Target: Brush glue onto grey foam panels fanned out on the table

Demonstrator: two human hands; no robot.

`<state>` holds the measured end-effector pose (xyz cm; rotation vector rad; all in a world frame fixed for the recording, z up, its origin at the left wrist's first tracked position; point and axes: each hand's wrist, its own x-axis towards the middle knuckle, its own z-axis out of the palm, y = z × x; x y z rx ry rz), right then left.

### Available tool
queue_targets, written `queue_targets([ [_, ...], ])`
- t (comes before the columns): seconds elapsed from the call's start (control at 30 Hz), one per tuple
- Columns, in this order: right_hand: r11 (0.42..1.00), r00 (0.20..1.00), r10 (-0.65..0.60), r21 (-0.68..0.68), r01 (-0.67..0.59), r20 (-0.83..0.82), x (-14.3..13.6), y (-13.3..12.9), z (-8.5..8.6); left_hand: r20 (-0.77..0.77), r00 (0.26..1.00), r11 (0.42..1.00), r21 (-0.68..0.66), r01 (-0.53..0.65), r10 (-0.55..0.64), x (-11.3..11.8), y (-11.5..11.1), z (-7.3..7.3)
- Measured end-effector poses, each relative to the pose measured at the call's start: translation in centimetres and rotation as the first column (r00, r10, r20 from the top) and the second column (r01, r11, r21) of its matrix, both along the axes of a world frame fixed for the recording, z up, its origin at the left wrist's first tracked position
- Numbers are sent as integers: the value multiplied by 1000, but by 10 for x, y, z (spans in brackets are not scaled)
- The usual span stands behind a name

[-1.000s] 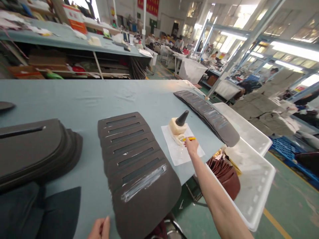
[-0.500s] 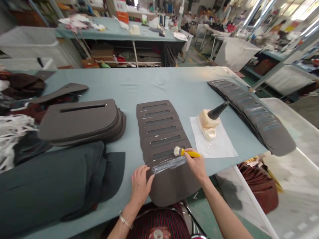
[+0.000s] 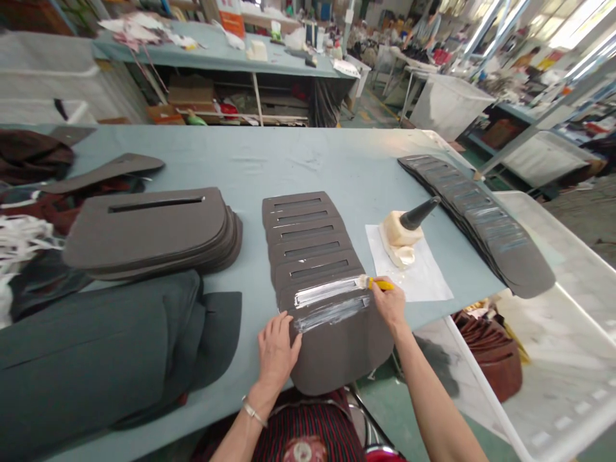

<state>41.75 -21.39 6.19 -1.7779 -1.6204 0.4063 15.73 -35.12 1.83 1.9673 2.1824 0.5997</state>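
Observation:
Several dark grey slotted panels lie overlapped in a row in front of me. My right hand grips a small yellow-handled brush, its bristles at the right end of a slot ringed with fresh white glue. A smeared, more transparent glue band crosses the panel nearer me. My left hand rests with fingers spread on the left edge of the panels. To the right, a cream block-shaped container with a black cone stands on a white sheet.
On the left are a stack of grey slotted panels, dark green fabric and white strips. More overlapped panels lie along the table's right edge, beside a white bin holding brown pieces.
The brush has moved right and slightly up, and white glue now surrounds the slot beside it. My left hand has shifted slightly right. The whole view has turned a little.

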Motion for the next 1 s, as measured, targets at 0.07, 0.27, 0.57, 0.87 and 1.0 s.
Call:
queue_targets([
  [0.07,999,1000,11,53,-11,-2,-7,-4,5,3,1000,1000,-1,-4,4,0,0,-1],
  [0.27,906,893,421,125,-405,-159,-121,-57,10,2,1000,999,40,18,-18,3,-13,-5],
  [0.57,956,926,290,114,-270,-241,-108,-70,7,11,996,995,34,91,-92,6,-22,-8],
  [0.87,979,937,201,76,-187,-286,-95,-63,9,24,999,999,21,45,-45,5,-16,-3],
  [1.0,907,871,421,86,-413,-253,-135,-70,1,-2,999,999,13,47,-47,7,-11,-5],
])
